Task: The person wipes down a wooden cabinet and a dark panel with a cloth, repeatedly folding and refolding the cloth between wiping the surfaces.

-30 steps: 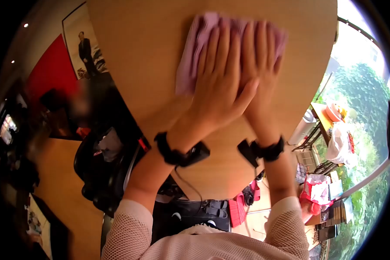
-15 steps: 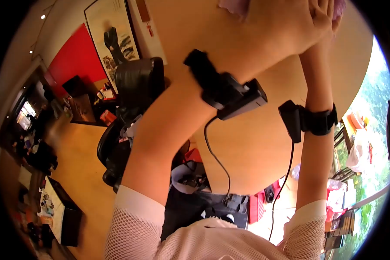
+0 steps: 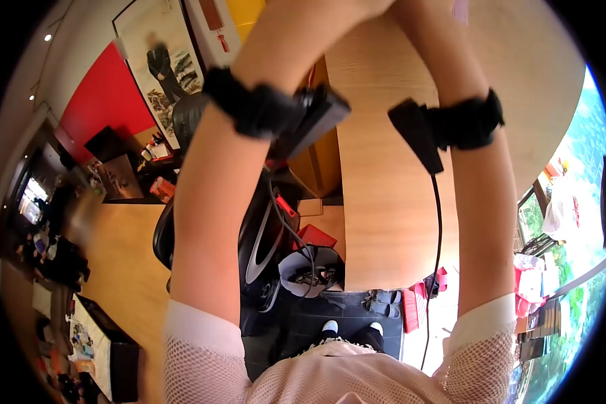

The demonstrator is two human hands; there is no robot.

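Over the table's (image 3: 390,182) far part, my left hand (image 3: 357,5) and right hand (image 3: 416,5) converge, perhaps sharing pressure on the pink cloth (image 3: 460,10); cropped, their grip I can't tell.

We are standing in what looks like an office.
We are seeing a broad wooden desk (image 3: 397,222), a black chair (image 3: 190,120), a bin (image 3: 288,271) near the desk, a framed picture (image 3: 160,64) and a bright window (image 3: 586,151).
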